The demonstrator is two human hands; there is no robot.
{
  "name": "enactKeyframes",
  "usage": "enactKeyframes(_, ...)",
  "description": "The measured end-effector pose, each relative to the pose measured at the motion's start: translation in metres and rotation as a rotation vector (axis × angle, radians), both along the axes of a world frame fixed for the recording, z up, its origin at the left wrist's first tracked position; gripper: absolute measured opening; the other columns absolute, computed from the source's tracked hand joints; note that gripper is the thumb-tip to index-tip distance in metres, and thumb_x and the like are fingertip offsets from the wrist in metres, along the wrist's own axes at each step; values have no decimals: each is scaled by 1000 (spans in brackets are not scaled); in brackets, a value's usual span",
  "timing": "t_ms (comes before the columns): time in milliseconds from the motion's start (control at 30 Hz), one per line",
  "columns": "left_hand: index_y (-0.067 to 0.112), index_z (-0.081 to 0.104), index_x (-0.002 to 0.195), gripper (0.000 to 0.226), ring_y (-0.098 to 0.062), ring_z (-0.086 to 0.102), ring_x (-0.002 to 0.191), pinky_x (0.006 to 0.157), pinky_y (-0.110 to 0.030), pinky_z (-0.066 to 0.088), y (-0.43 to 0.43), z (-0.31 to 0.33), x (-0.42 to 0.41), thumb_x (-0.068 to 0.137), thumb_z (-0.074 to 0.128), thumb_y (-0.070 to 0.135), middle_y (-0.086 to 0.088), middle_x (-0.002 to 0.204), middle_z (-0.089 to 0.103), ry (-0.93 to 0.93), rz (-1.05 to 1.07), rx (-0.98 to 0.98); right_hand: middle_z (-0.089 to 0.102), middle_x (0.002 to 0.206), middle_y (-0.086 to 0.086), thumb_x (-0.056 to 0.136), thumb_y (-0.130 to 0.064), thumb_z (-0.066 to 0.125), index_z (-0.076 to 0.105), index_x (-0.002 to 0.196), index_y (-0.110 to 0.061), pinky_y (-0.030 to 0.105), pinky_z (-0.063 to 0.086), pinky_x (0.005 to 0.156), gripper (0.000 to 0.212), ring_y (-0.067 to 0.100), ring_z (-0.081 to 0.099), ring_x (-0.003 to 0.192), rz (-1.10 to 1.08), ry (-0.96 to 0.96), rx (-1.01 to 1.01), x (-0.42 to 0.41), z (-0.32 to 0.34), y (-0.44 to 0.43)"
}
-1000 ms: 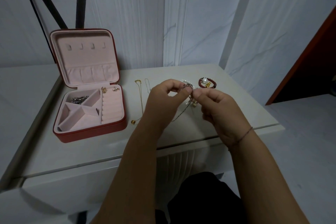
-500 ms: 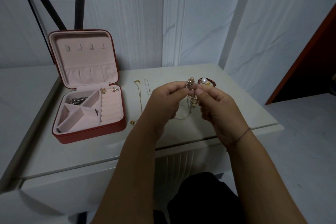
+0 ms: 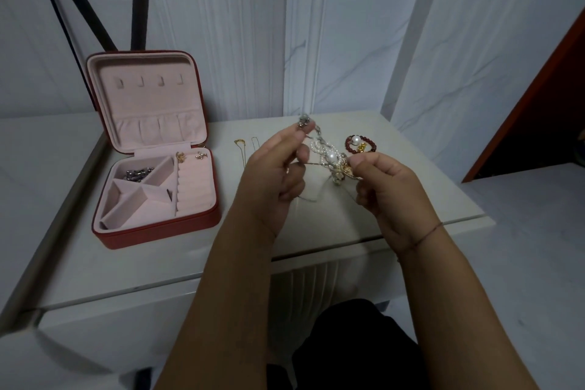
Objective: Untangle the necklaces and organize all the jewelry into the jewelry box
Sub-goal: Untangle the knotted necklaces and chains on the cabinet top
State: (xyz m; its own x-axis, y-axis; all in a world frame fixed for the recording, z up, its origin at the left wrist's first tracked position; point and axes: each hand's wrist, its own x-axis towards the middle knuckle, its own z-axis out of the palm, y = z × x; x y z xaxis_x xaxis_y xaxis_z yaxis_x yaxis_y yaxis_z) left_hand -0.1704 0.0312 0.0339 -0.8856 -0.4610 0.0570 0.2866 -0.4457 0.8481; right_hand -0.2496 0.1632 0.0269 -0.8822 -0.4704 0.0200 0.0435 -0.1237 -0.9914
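Now, unlike before, the left hand and right hand have parted, pinching the tangled necklaces stretched between them at its ten and four o'clock above the table.

I am looking at one jewelry box on one table, and it is carrying four hooks in its lid, two earrings and one silver heap. I am pinching one tangle of necklaces with two hands, my left hand and my right hand. Two thin chains and one red bead bracelet are lying apart from it.
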Motion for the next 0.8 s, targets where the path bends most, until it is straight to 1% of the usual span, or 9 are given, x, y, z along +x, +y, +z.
enactKeyframes(100,15,65,96,21,-1,21,32,36,-18,8,-3,1,0,98,44,19,6,57,45,3,-6,56,50,69,2,91,-10,57,62,81,-13,17,33,44,12,8,36,46,17,-113,-63,0,2,0)
enactKeyframes(267,16,65,99,23,-1,20,32,36,-18,9,1,3,0,98,42,22,8,50,32,-7,-109,50,60,77,6,95,-21,53,67,93,-12,18,25,42,17,10,31,43,146,-7,71,5,3,-1)
enactKeyframes(333,19,66,103,23,-1,21,34,36,-18,10,2,2,0,95,45,24,7,51,31,-9,-145,4,63,79,5,96,-27,52,70,96,-13,18,29,42,22,10,35,43,192,55,127,8,4,-1)
enactKeyframes(400,20,64,110,25,-1,23,34,34,-17,13,2,2,0,96,44,23,7,52,33,1,-179,-34,67,84,4,95,-26,54,72,97,-13,17,40,48,22,11,50,50,203,116,160,11,5,-1)
enactKeyframes(467,19,62,115,27,-1,24,35,33,-15,16,1,1,0,98,40,21,6,52,33,6,-206,-64,70,90,1,92,-21,57,72,99,-11,12,45,60,20,7,62,68,202,159,162,11,4,-1)
enactKeyframes(533,18,61,117,28,-1,23,35,34,-16,14,2,1,0,99,39,19,6,52,32,6,-233,-90,72,96,-3,90,-15,60,72,103,-9,5,44,65,19,-3,63,80,213,181,140,10,4,-2)
enactKeyframes(633,17,61,118,29,-2,22,36,34,-16,15,3,2,0,99,39,18,6,53,31,16,-274,-113,71,92,-6,89,-9,61,72,99,-7,3,43,65,15,-11,62,78,226,175,121,10,2,-3)
enactKeyframes(700,16,60,120,30,-2,22,36,34,-16,15,3,2,1,99,38,17,6,52,32,20,-281,-107,71,83,-10,88,-9,62,72,88,-12,5,44,64,10,-10,61,74,209,151,119,9,2,-2)
enactKeyframes(800,17,59,119,30,-2,22,36,36,-18,12,0,3,2,99,37,17,7,52,32,19,-253,-100,71,84,-7,87,-16,64,73,82,-19,17,45,73,11,4,61,81,154,106,139,6,1,0)
